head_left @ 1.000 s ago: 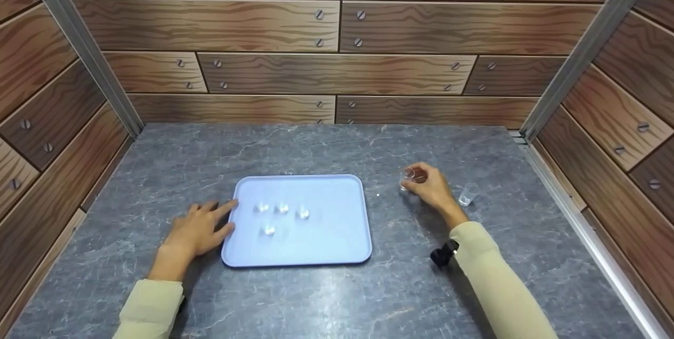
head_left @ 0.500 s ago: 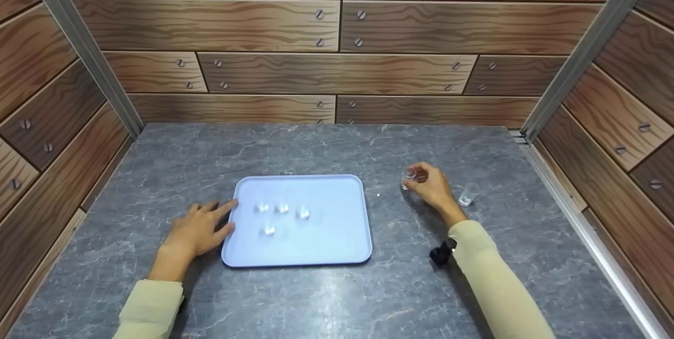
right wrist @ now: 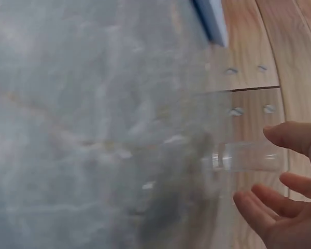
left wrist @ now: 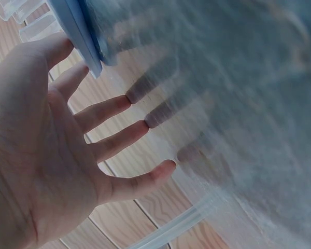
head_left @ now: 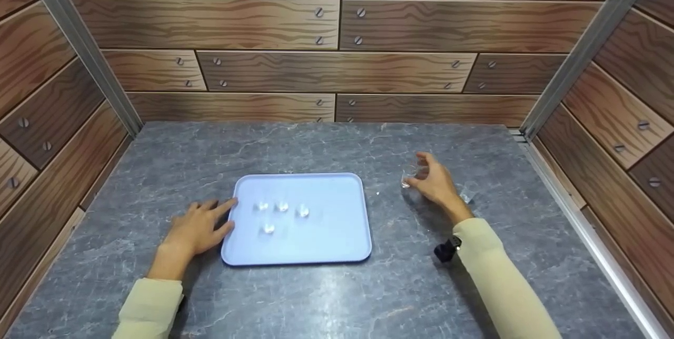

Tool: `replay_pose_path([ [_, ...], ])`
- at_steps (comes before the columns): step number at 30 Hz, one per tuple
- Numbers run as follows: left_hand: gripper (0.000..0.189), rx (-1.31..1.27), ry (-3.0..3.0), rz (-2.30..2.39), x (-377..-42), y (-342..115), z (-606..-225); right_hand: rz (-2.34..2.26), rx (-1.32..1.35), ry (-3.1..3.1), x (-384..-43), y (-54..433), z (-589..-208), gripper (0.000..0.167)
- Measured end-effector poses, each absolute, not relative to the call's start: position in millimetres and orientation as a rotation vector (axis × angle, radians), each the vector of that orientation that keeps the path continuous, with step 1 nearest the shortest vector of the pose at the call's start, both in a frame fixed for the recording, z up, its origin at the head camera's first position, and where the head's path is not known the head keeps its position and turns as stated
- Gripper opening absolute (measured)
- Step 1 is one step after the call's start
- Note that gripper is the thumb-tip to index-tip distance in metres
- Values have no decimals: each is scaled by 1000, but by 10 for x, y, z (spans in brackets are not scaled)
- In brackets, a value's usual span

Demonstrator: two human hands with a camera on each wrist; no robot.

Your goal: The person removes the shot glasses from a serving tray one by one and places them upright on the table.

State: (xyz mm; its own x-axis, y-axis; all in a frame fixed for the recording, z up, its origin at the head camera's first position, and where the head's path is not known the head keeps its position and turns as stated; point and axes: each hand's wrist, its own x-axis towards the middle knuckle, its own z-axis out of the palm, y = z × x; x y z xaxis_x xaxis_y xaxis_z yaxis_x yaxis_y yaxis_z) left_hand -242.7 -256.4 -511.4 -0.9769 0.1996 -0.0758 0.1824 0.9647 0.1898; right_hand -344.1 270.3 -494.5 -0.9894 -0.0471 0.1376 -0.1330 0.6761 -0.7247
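Observation:
My left hand (head_left: 195, 229) lies with spread fingers at the left edge of a light blue tray (head_left: 329, 241); in the left wrist view its thumb and index finger touch the tray's rim. Several small clear shot glasses (head_left: 282, 206) stand on the tray's left half. Right of the tray, my right hand (head_left: 436, 185) is around another clear shot glass (right wrist: 251, 156) that stands upright on the table. Its thumb and fingers are spread apart on either side of this glass, with gaps showing in the right wrist view. One more shot glass (head_left: 468, 191) is partly hidden behind the right wrist.
The grey marbled table (head_left: 326, 302) is enclosed by wood-patterned walls (head_left: 337, 70) at the back and sides, with metal posts (head_left: 579, 55) in the corners. A tiny white speck (head_left: 377, 193) lies between tray and right hand. A black device (head_left: 447, 249) sits at the right cuff.
My right hand has loosened from the shot glass, its fingers spreading and lifting away, while the forearm shifted slightly right across the farther glass. The left hand and tray stay put.

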Motion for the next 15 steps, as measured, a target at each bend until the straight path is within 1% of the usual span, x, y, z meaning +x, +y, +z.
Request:
replay_pose_path([
  [2,57,291,3019,277,-2424,-2565,-5112,1213,155,-2732,-3424,2689,-4875,72],
  [4,57,287,3018,273,-2421,-2565,-5108,1225,166,-2652,-3409,2663,-4807,71],
  [9,57,280,3017,270,-2423,-2559,-5106,1275,223,-2464,-3347,2539,-4648,64],
  [15,58,283,3006,270,-2435,-2550,-5109,1324,362,-2444,-3234,2295,-4540,54],
])
